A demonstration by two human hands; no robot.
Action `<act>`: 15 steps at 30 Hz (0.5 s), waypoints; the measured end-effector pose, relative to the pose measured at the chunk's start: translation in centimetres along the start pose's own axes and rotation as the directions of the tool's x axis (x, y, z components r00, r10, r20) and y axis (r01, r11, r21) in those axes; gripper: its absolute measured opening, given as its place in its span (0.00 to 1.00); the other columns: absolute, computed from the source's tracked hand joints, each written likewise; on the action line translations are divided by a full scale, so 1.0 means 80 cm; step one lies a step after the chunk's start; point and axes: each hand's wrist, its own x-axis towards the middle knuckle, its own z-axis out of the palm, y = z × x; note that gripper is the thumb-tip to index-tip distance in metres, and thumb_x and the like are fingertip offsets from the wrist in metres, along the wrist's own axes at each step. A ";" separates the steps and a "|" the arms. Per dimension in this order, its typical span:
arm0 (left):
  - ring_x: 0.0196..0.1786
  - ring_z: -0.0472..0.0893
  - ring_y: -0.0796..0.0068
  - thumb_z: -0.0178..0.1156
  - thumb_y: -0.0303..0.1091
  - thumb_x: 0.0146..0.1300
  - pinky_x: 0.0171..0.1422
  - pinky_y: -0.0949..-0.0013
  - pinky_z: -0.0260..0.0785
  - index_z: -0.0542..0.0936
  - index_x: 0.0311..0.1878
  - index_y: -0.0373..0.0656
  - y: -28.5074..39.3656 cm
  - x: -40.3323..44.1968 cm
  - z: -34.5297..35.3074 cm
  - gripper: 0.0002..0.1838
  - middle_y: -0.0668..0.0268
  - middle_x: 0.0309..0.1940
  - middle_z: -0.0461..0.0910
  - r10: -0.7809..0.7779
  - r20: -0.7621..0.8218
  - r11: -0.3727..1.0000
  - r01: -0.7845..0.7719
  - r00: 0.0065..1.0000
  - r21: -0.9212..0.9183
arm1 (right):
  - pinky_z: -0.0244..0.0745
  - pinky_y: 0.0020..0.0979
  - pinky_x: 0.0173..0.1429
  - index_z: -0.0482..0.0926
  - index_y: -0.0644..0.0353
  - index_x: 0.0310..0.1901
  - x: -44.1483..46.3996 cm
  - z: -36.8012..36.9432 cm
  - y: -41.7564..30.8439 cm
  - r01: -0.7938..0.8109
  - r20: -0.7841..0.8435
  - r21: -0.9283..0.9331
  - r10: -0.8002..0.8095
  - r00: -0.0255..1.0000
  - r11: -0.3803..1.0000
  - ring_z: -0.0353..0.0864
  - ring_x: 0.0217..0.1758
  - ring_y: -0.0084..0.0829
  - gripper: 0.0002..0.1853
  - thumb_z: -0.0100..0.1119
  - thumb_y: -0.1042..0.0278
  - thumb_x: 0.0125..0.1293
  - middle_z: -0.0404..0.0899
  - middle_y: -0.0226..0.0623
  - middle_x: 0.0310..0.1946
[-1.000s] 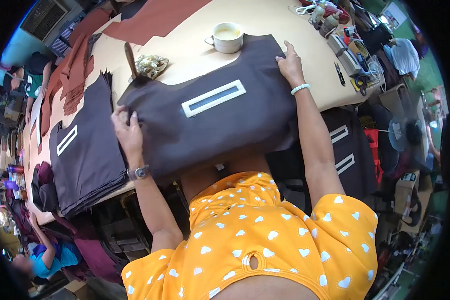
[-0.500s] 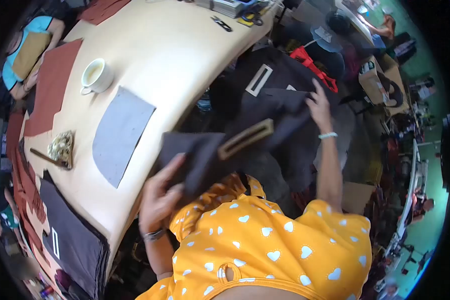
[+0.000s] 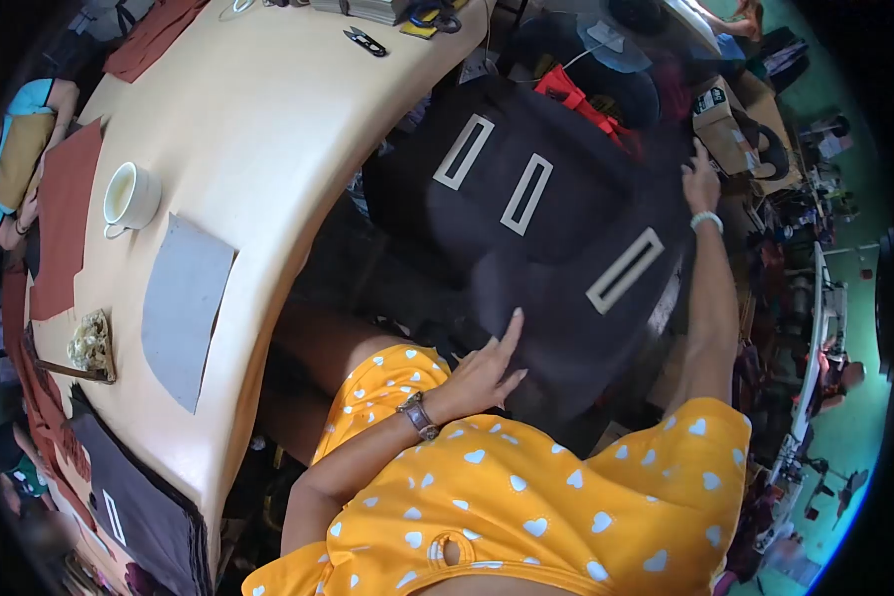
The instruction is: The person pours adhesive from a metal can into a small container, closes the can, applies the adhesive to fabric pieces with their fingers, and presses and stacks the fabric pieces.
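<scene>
A dark fabric piece (image 3: 566, 298) with a pale rectangular frame (image 3: 624, 270) lies over other dark fabric (image 3: 497, 149) to the right of the table. Two more pale frames show on the fabric behind it. My left hand (image 3: 482, 375), with a watch on its wrist, is at the near edge of the dark piece, fingers apart and index finger stretched out. My right hand (image 3: 702, 186), with a pale bracelet, is by the fabric's right edge, its index finger extended. Neither hand visibly grips anything.
On the pale table (image 3: 268, 129) are a cup (image 3: 132, 197), a grey fabric piece (image 3: 184, 308), thread snips (image 3: 366, 41) and a dark fabric stack (image 3: 149, 497). Red straps (image 3: 576, 99) lie behind the dark fabric. Cardboard boxes (image 3: 725, 124) stand right. Another person's arm (image 3: 45, 164) is far left.
The dark piece has moved from between my hands near the table edge to the fabric on the right and spread out. My left hand has released it and moved right. The view has shifted.
</scene>
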 end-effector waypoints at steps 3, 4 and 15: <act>0.45 0.77 0.45 0.55 0.45 0.63 0.60 0.55 0.63 0.32 0.70 0.36 -0.031 0.010 0.013 0.48 0.43 0.32 0.78 -0.183 0.074 0.974 0.171 0.980 0.145 | 0.67 0.42 0.54 0.61 0.46 0.65 0.022 0.076 -0.025 0.038 0.035 -0.108 -0.035 0.999 0.993 0.77 0.49 0.40 0.33 0.58 0.70 0.56 0.81 0.37 0.45; 0.46 0.77 0.44 0.55 0.47 0.63 0.60 0.55 0.64 0.32 0.70 0.35 -0.034 0.015 0.012 0.49 0.43 0.34 0.77 -0.238 0.102 0.965 0.222 0.966 0.141 | 0.65 0.43 0.55 0.61 0.46 0.65 0.023 0.091 -0.040 0.047 0.040 -0.129 -0.042 0.998 0.990 0.77 0.50 0.39 0.33 0.57 0.69 0.56 0.81 0.36 0.45; 0.61 0.66 0.40 0.50 0.55 0.62 0.66 0.56 0.58 0.33 0.70 0.35 -0.058 0.034 0.007 0.49 0.33 0.59 0.62 -0.440 0.170 0.890 0.404 0.882 0.209 | 0.61 0.47 0.57 0.60 0.46 0.65 0.028 0.173 -0.122 -0.053 0.067 -0.250 0.072 0.995 0.967 0.77 0.49 0.38 0.33 0.57 0.68 0.56 0.80 0.37 0.38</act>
